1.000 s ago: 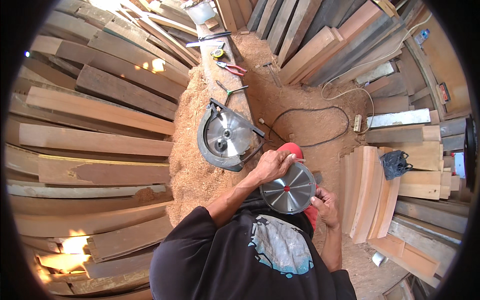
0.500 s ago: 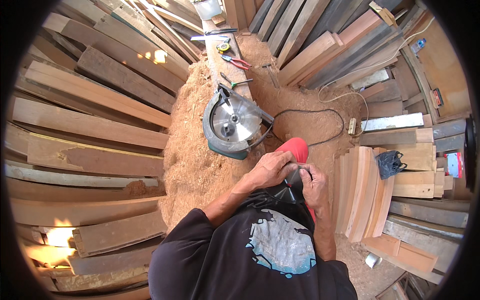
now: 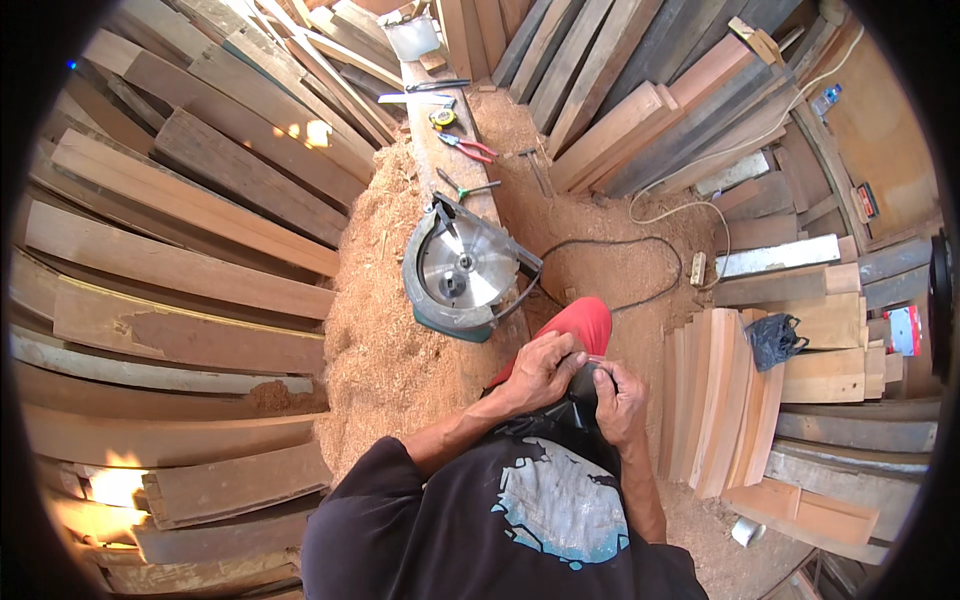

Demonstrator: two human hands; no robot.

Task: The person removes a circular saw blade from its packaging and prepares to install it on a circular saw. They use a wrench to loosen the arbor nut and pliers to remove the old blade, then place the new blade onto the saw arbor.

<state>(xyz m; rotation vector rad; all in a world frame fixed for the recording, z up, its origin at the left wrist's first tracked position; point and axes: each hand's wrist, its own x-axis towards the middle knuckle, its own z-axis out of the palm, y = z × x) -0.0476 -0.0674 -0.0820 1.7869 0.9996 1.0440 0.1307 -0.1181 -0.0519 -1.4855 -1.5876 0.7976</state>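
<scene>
Two bare hands come together over the lap, and between them sits a dark grey disc, apparently a saw blade (image 3: 580,383), partly covered by the fingers. Being round, it has no long axis of its own; its visible part runs from the fingertips down toward the black shirt (image 3: 450,520), with faint bright streaks near its lower end, though its exact tilt cannot be told. The left hand (image 3: 545,370) is at its upper left, fingers curled and thumb drawn in, seemingly pinching near the rim. The right hand (image 3: 622,402) closes along its right side, thumb up and the other fingers folded, apparently gripping the edge; neither hand is spread. The two hands are about equally near the disc, the left's fingertips a little farther from the body. Beyond the red-clothed knee (image 3: 578,326), ahead and to the left, a circular saw (image 3: 480,262) lies on the plank (image 3: 425,140), apart from both hands, the left being nearer. Farther along the plank lie red-handled pliers (image 3: 468,148).
</scene>
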